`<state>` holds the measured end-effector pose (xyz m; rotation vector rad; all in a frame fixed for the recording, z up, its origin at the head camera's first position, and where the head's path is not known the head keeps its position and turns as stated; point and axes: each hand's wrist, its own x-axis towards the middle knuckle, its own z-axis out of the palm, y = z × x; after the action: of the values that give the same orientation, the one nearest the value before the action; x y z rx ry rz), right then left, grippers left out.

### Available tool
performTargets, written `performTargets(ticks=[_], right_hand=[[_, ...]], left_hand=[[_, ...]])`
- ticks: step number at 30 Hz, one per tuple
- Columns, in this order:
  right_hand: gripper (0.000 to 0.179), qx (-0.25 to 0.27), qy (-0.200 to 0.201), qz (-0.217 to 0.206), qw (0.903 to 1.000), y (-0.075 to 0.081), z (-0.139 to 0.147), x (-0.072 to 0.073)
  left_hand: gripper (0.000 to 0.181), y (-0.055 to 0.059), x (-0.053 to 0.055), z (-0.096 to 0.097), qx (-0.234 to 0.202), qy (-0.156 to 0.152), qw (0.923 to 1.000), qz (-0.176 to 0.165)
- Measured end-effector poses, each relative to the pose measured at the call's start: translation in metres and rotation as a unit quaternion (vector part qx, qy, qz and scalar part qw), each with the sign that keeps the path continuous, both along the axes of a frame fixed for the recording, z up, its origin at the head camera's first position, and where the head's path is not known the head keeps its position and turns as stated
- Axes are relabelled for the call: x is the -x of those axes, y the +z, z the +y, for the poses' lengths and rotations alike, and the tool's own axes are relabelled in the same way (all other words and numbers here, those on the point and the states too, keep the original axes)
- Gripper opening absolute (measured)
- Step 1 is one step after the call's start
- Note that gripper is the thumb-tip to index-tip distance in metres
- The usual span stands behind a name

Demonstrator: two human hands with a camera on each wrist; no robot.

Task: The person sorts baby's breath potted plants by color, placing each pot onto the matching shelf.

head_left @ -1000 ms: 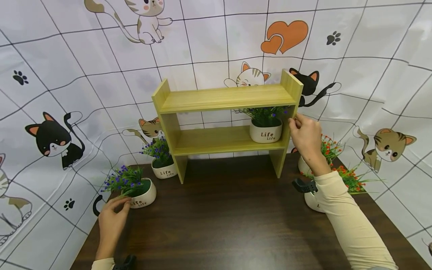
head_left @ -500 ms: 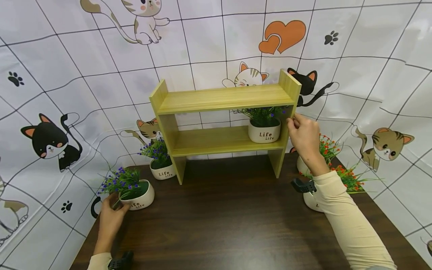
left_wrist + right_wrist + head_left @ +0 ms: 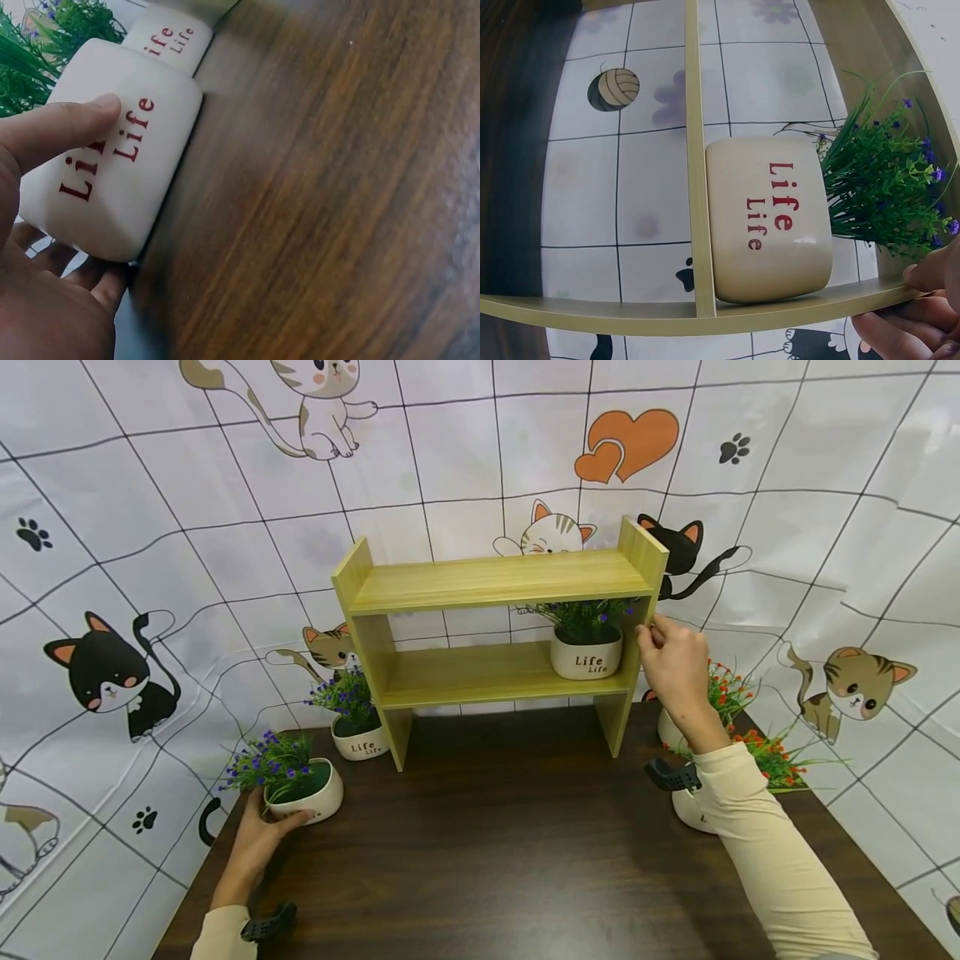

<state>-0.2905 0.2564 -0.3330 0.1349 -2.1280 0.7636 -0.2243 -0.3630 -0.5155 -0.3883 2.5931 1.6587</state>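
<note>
My left hand (image 3: 258, 839) grips a white "Life" flower pot (image 3: 124, 161) with purple flowers at the table's left. In the left wrist view the thumb lies across the pot's lettered front, and the other fingers go round its end and partly out of sight. The right hand (image 3: 677, 664) pinches the right side panel of a light wooden shelf (image 3: 480, 672), thumb inside and fingers outside, as the right wrist view shows. Another purple-flowered pot (image 3: 772, 217) stands on the middle board against that panel.
A second purple-flowered pot (image 3: 362, 743) stands by the shelf's left foot. To the right, two red-flowered pots, one nearer (image 3: 693, 810) and one farther (image 3: 670, 732), are partly hidden by the right arm. A cat-print sheet (image 3: 465, 452) hangs behind the dark wooden table (image 3: 480, 860).
My left hand has gone from the front edge of the near left pot to a hold round it, its thumb sliding over the front. The right hand keeps its pinch on the shelf.
</note>
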Motion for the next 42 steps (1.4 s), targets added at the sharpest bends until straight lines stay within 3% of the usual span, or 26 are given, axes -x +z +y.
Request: performTargets(ticks=[8, 19, 25, 32, 42], right_hand=[[0.025, 0.000, 0.004, -0.005, 1.0000, -0.0007, -0.0004, -0.0016], [0.023, -0.004, -0.004, -0.014, 0.9999, -0.0024, -0.0005, 0.0006], [0.022, -0.005, -0.006, -0.006, 1.0000, -0.0021, -0.0002, 0.0010], [0.023, -0.002, -0.005, -0.006, 1.0000, -0.0009, -0.0012, 0.0005], [0.020, -0.006, -0.007, 0.004, 0.9999, -0.0009, -0.0007, 0.0008]], left_hand=[[0.131, -0.0020, -0.0007, -0.0002, 0.019, 0.008, 0.9998, -0.007], [0.121, -0.0061, 0.0000, -0.0042, 0.005, 0.001, 0.9999, 0.009], [0.125, -0.0088, 0.0017, -0.0054, 0.033, 0.016, 0.9992, 0.013], [0.124, -0.0068, 0.0016, -0.0030, 0.027, 0.018, 0.9994, 0.009], [0.130, -0.0016, -0.0043, 0.0035, 0.063, 0.037, 0.9974, 0.001]])
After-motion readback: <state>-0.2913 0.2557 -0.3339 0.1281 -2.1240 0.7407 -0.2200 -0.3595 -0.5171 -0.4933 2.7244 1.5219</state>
